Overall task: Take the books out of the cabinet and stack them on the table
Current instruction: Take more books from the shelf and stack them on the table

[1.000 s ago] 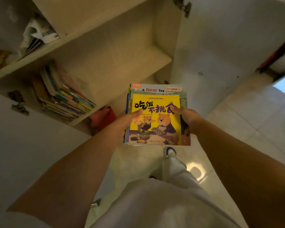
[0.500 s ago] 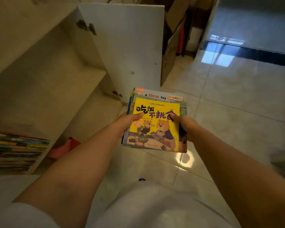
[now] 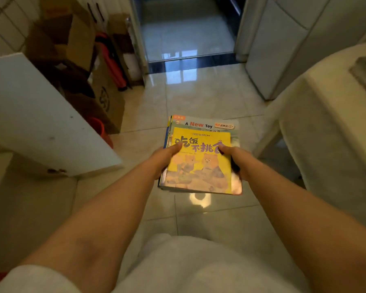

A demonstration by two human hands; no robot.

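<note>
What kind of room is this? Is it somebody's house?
Probably a home, maybe a storage corner or hallway. The shiny tiled floor, cardboard boxes piled by the wall, and a cloth-covered table suggest it, as do the children's books.

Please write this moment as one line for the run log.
phase: carrying | left hand: grips book stack | right hand: grips book stack | table: at right, no books visible

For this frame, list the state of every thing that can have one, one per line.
Stack of books: held level over the floor, yellow book on top.
Left hand: grips the stack's left edge.
Right hand: grips the stack's right edge.
Cabinet door: open.
Table: cloth-covered, no books on the part in view.
</note>
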